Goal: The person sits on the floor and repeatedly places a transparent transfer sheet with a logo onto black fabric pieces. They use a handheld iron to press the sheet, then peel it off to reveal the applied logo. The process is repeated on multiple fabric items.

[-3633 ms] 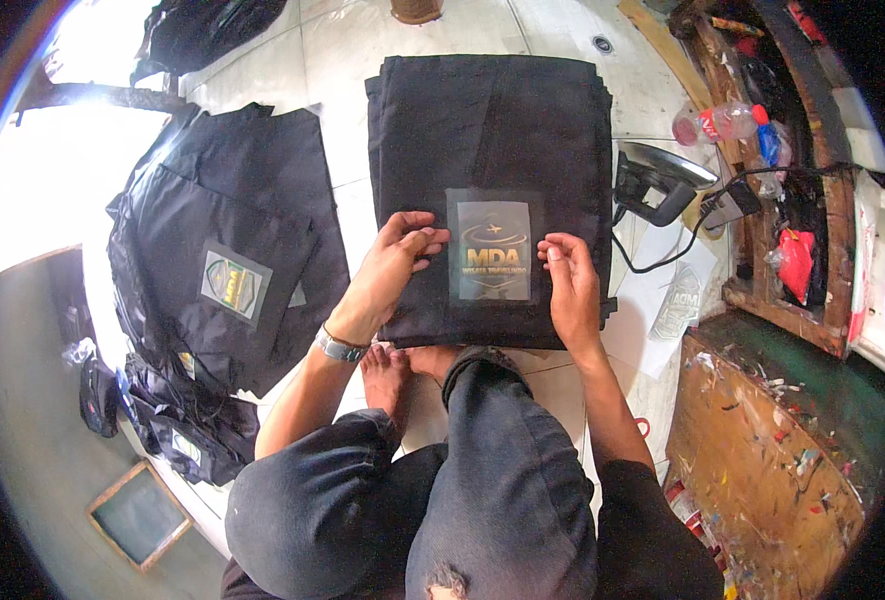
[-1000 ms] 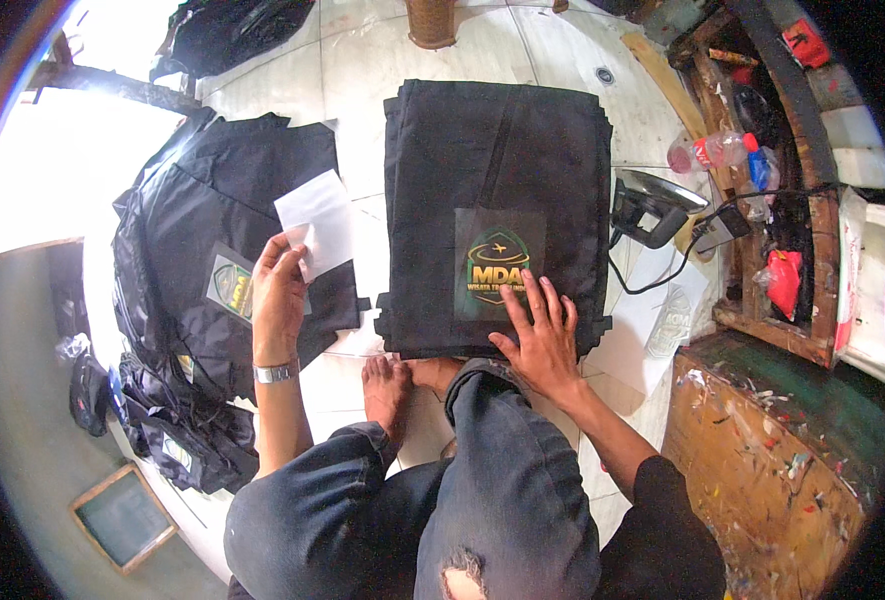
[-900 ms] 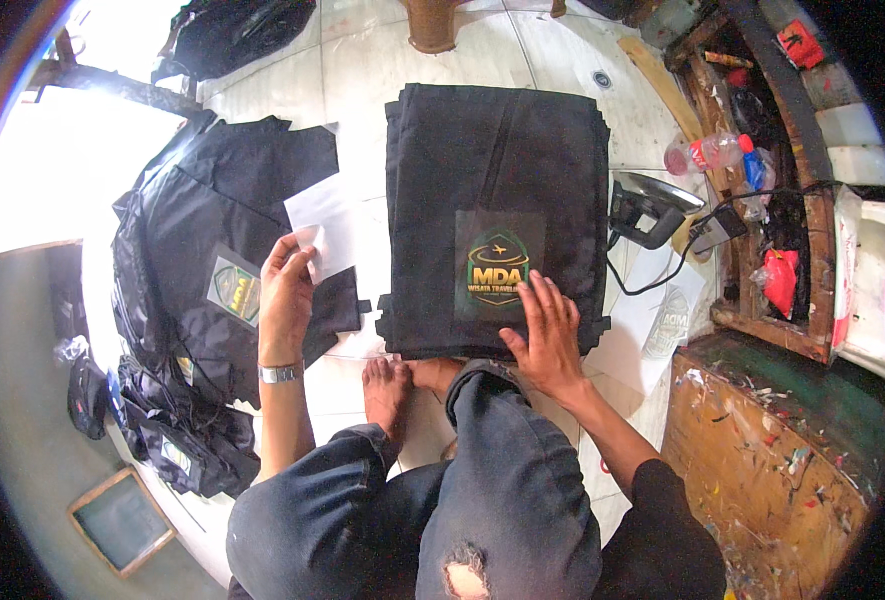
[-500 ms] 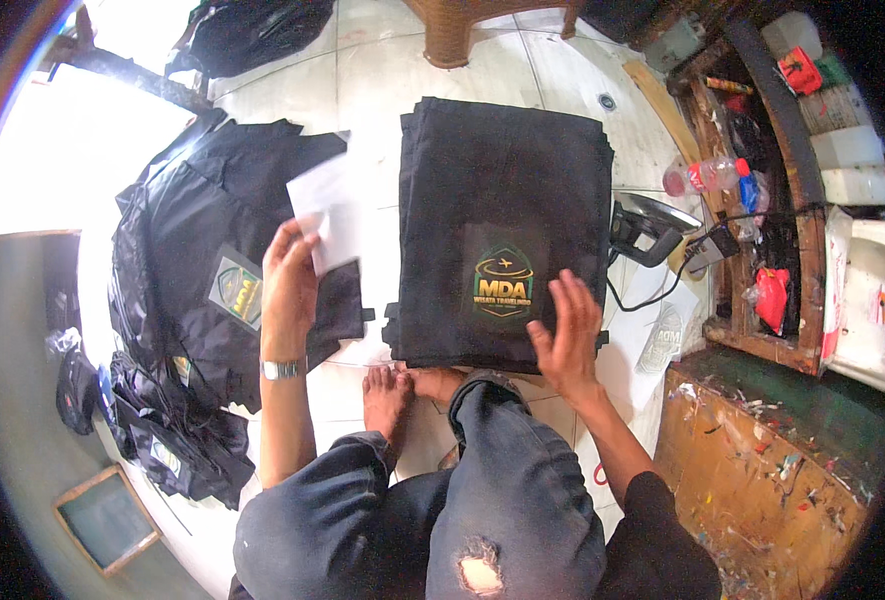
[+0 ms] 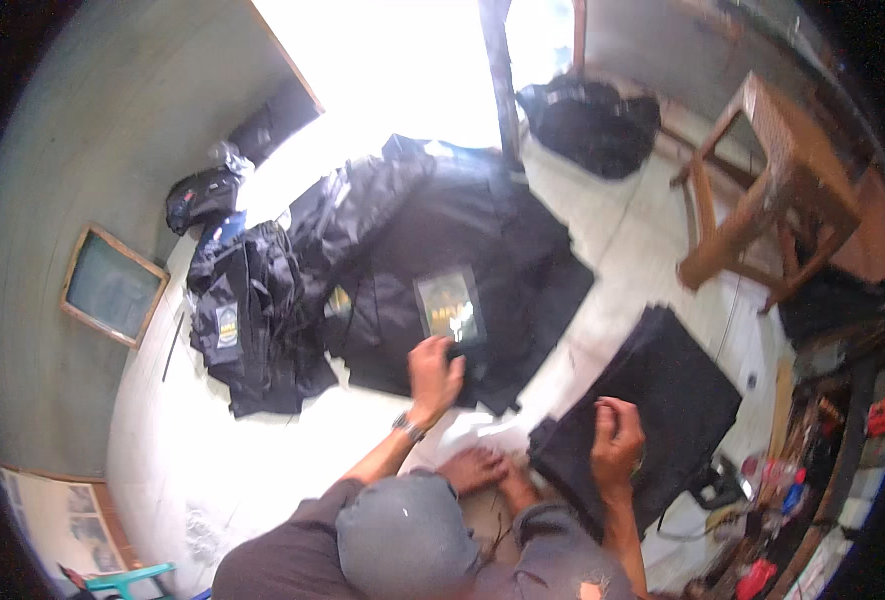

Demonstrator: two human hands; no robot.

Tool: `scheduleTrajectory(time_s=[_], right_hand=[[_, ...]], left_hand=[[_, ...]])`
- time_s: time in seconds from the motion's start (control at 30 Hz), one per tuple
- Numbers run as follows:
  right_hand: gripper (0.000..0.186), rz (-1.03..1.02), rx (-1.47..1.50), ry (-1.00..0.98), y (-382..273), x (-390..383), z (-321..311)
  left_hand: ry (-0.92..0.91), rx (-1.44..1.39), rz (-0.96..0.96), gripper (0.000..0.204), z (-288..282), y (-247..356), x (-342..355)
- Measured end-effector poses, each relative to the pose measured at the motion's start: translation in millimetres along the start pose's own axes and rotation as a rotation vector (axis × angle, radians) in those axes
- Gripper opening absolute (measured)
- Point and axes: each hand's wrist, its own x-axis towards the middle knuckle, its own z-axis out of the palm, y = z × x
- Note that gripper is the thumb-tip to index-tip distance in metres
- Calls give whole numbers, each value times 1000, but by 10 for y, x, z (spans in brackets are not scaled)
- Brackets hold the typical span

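- And we're at the big black pile (image 5: 522, 235), landmark for all that follows; the printed see-thru sheet (image 5: 449, 303) lies on its near half, a bit tilted, w/ glare on the print.
- L hand (image 5: 434, 385) is right there at the pile's near side, fingertips by the sheet's lower edge; touching or just short of it, can't tell, too much blur.
- Step in hand, my read: getting at that sheet on the pile, prob. to lift it or square it up; can't say which.
- Next move, I'd judge, calls for fingertips on the sheet's near edge, w/o dragging the cloth beneath.
- L pose: arm out fwd, slanting in toward the pile, wrist w/ watch (image 5: 409, 428), fingers bent. Grip? Nothing visibly clamped; apart or together, can't tell.
- R hand (image 5: 617, 445) is off to the pile's right, over the folded black stack (image 5: 677, 395); forearm steep, fingers curled up. Resting or hovering, unclear. Grip: can't tell either, no held item visible.
- Stack sits right of the pile, nearer the person, a strip of floor btwn.
- Round the pile: smaller black bundle (image 5: 267, 335) on its left, framed pane (image 5: 114, 285) further left, brown stool (image 5: 797, 145) well off to its right.
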Motion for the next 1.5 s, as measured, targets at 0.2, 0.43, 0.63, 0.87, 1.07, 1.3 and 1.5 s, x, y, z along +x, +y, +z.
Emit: scheduleTrajectory(time_s=[0.2, 0.43, 0.63, 0.87, 1.07, 1.3, 1.5], right_hand=[[39, -164, -9, -155, 414, 1426, 1656], [50, 131, -76, -375, 611, 1406, 2232], [38, -81, -446, -157, 201, 1141, 1699], [52, 269, -74, -182, 492, 585, 2153], [57, 357, 112, -332, 687, 550, 2428], [37, 570, 235, -452, 1032, 611, 2339], [37, 694, 321, -589, 592, 648, 2132]], left_hand=[[143, 65, -699, 71, -79, -816, 314], [120, -391, -681, 53, 142, -1382, -64], [-8, -548, -663, 53, -102, -810, -567], [-62, 56, 111, 71, -60, -282, -245], [-232, 262, 165, 75, 310, -557, -108], [-201, 266, 207, 70, 499, -550, -108], [-171, 242, 181, 68, 472, -649, -197]])
